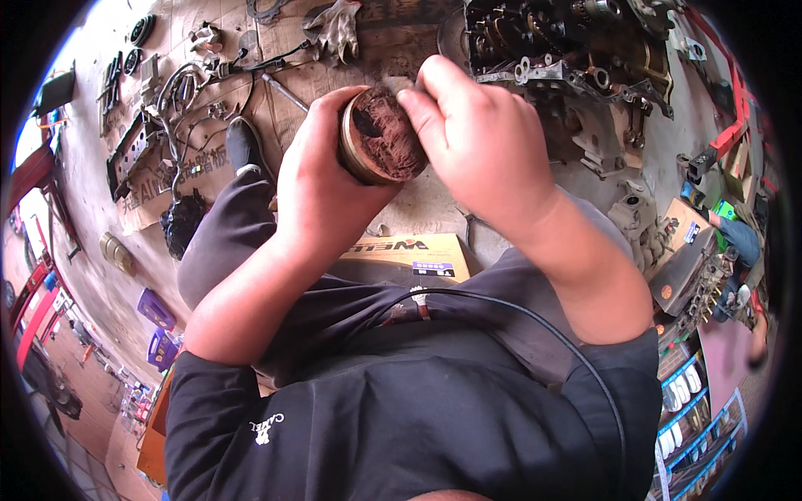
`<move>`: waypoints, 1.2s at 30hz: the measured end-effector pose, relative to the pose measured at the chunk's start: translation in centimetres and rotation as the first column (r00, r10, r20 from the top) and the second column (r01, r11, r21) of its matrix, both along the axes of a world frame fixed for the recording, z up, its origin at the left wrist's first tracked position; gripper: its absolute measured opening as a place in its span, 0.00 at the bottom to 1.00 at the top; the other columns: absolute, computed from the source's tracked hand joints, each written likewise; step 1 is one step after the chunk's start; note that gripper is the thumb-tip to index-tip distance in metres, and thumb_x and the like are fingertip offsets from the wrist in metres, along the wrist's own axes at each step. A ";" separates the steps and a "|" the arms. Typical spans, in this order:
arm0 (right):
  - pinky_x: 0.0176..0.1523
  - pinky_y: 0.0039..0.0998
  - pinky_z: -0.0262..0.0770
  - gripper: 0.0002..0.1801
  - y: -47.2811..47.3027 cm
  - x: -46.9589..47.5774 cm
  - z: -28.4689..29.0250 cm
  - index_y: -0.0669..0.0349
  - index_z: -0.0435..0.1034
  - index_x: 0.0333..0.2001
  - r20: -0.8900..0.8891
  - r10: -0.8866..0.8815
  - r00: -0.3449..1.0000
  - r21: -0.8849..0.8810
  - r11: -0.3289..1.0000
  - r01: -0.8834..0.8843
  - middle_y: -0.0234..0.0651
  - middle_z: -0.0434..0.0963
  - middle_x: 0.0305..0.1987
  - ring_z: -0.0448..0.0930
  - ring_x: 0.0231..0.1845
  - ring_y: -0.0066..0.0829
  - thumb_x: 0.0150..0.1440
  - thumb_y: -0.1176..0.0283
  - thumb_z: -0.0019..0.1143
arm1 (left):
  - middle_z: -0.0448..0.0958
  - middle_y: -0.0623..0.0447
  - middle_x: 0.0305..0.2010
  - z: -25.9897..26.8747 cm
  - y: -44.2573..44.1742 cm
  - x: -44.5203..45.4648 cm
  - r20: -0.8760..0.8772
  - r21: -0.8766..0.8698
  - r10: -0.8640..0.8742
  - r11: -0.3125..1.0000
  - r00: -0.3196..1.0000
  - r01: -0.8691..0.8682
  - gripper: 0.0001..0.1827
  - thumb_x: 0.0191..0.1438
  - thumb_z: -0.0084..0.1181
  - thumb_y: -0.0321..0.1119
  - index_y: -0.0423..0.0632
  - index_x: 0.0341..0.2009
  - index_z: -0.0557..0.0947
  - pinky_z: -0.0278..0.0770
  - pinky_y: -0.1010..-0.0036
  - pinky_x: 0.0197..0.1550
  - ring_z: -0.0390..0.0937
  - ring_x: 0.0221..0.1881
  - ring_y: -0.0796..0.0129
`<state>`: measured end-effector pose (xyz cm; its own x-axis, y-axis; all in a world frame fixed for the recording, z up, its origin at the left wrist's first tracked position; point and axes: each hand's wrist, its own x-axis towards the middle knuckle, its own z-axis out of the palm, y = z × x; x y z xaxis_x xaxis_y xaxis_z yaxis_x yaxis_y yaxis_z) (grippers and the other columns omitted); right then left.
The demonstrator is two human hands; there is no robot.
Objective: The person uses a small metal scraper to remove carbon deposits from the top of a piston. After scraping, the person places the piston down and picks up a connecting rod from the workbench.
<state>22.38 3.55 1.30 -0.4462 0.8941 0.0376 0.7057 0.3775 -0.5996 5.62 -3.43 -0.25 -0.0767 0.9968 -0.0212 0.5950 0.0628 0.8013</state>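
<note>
My left hand (332,163) wraps around the side of a round metal piece, apparently an engine piston (385,138). Its flat face is tilted up towards me and covered in reddish-brown residue, with a dark patch at the left. Grooves show along its rim. At the far edge of that face, my right hand (482,131) pinches a small greyish piece (396,84) between thumb and forefinger. Blur and the fingers hide what this piece is. Both hands are above the floor between my knees.
An engine block (564,44) with its crankshaft lies at the upper right, near connecting rods (636,122). A dirty work glove (335,31), a metal rod (285,92) and a wiring harness (172,119) lie on flattened cardboard (276,37). A cardboard box (451,250) sits before me. Another person (742,244) is at the right.
</note>
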 end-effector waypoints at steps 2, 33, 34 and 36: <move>0.29 0.47 0.79 0.12 0.3 0.0 0.1 0.56 0.69 0.34 0.033 -0.073 0.997 0.000 0.997 0.073 0.44 0.79 0.21 0.84 0.26 0.50 0.63 0.61 0.58 | 0.80 0.44 0.49 0.0 0.1 0.0 0.011 0.022 -0.017 1.000 1.000 0.016 0.43 0.35 0.79 0.29 0.45 0.59 0.73 0.79 0.64 0.54 0.81 0.51 0.51; 0.29 0.23 0.75 0.14 2.5 4.6 2.3 0.63 0.66 0.52 -0.571 -0.472 0.672 -0.691 0.718 -0.083 0.37 0.77 0.29 0.77 0.25 0.23 0.73 0.64 0.39 | 0.75 0.47 0.63 0.0 1.0 -2.5 0.709 0.131 -0.248 0.966 0.660 0.222 0.52 0.32 0.85 0.32 0.41 0.63 0.71 0.69 0.66 0.69 0.73 0.65 0.64; 0.29 0.23 0.75 0.14 2.5 4.5 2.3 0.63 0.66 0.52 -0.580 -0.468 0.667 -0.692 0.715 -0.100 0.37 0.76 0.28 0.77 0.25 0.23 0.73 0.65 0.39 | 0.76 0.46 0.63 0.0 0.9 -2.4 0.727 0.143 -0.254 0.965 0.638 0.222 0.52 0.32 0.86 0.32 0.41 0.63 0.71 0.69 0.65 0.69 0.73 0.65 0.64; 0.29 0.23 0.75 0.13 2.4 4.3 2.2 0.62 0.66 0.53 -0.598 -0.458 0.658 -0.690 0.712 -0.132 0.36 0.76 0.28 0.76 0.25 0.23 0.73 0.65 0.40 | 0.76 0.46 0.62 0.0 1.0 -2.4 0.706 0.181 -0.280 0.959 0.651 0.216 0.51 0.32 0.85 0.33 0.41 0.62 0.72 0.69 0.65 0.69 0.73 0.65 0.63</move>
